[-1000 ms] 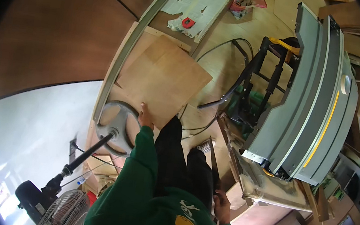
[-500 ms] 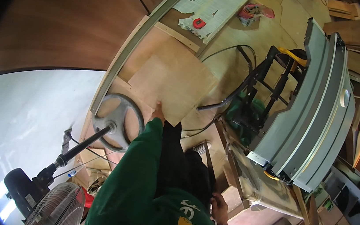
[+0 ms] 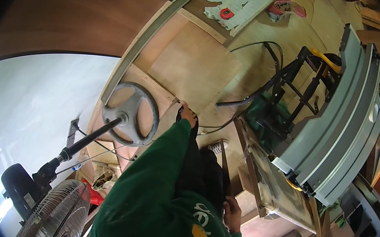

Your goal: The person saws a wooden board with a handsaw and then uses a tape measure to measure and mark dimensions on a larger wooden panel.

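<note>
A thin, pale plywood sheet (image 3: 195, 65) lies on a low wooden frame in front of me. Near its closest edge is my left hand (image 3: 189, 114), just above my dark trouser knee, beside the end of a narrow wooden strip (image 3: 160, 84). Its fingers are partly hidden, so I cannot tell whether it grips the sheet. Low by my right side, my right hand (image 3: 232, 214) is closed around the near end of a long, dark, tapered piece (image 3: 225, 169). That piece points forward past my shoe (image 3: 217, 146); its kind is unclear.
A grey spoked wheel-shaped base (image 3: 127, 117) carries a standing fan (image 3: 60, 211) on my left. To the right stands a grey slatted machine table (image 3: 335, 121) on black legs, with a cable behind. A red tape measure (image 3: 226, 13) rests on paper farther off.
The plywood sheet has shifted away from me, uncovering the narrow wooden strip. My left hand has moved right, to the sheet's near edge. My right hand keeps its hold on the dark piece.
</note>
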The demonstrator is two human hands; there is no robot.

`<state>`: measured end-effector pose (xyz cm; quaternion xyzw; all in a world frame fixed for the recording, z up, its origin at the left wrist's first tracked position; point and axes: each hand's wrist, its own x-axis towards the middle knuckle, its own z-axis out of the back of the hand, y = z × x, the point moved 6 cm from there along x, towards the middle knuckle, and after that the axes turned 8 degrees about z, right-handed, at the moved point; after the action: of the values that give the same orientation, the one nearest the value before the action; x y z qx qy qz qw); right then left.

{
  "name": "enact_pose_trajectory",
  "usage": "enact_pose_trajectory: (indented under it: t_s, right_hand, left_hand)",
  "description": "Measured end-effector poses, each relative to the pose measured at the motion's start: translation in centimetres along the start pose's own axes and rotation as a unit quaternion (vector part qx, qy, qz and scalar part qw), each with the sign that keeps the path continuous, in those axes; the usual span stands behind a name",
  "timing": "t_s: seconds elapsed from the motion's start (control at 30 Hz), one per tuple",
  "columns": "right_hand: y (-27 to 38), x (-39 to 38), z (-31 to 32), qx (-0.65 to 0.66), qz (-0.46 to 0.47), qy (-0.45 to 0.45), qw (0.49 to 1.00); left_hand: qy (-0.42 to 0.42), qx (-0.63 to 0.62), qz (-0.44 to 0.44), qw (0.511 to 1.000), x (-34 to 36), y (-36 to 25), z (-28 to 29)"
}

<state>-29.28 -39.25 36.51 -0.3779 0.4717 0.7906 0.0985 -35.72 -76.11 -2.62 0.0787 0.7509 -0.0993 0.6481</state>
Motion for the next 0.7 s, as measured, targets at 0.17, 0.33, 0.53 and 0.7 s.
enact_pose_trajectory:
  t_s: [0.17, 0.33, 0.53, 0.7]
  right_hand:
    - [-1.6, -0.4, 0.3, 0.056, -0.126, 0.001, 0.990]
    - [1.3, 0.3, -0.7, 0.032, -0.068, -0.010, 0.997]
    - [2.2, 0.3, -1.2, 0.032, -0.049, -0.019, 0.998]
    - [4.2, 1.5, -2.3, -0.021, -0.057, 0.003, 0.998]
  left_hand:
    - [0.049, -0.034, 0.055, 0.997, -2.0, 5.8, -4.2]
    - [0.136, -0.269, 0.091, 0.949, -0.4, 8.2, -11.7]
    - [0.198, -0.425, 0.044, 0.882, 1.8, -1.4, -18.6]
    - [0.195, -0.316, -0.120, 0.921, 1.4, -13.1, -15.8]
